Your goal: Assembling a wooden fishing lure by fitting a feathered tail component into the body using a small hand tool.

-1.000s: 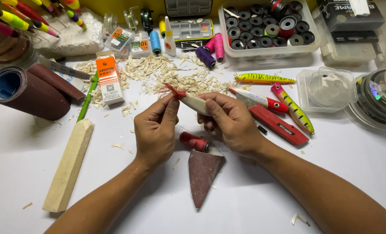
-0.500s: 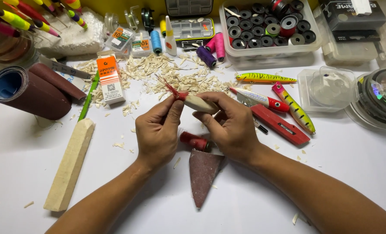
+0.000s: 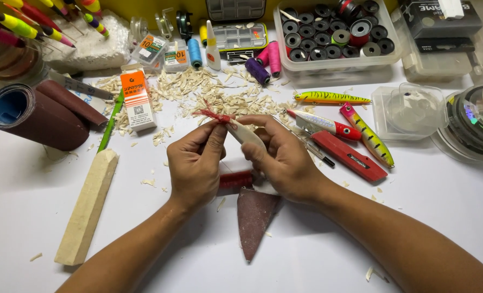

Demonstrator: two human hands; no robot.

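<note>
Both hands, left hand [image 3: 195, 163] and right hand [image 3: 282, 157], grip closed on a pale wooden lure body [image 3: 245, 134] with red tail threads [image 3: 211, 114].

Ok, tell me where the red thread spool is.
The red thread spool lies on the white table between both wrists, just above the sandpaper triangle.

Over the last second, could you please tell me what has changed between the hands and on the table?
Very little. The left hand and right hand still hold the pale carved lure body, the left pinching its red thread tuft; the tuft end has tipped slightly leftward. The red spool, sandpaper piece and wood block lie unmoved.
</note>
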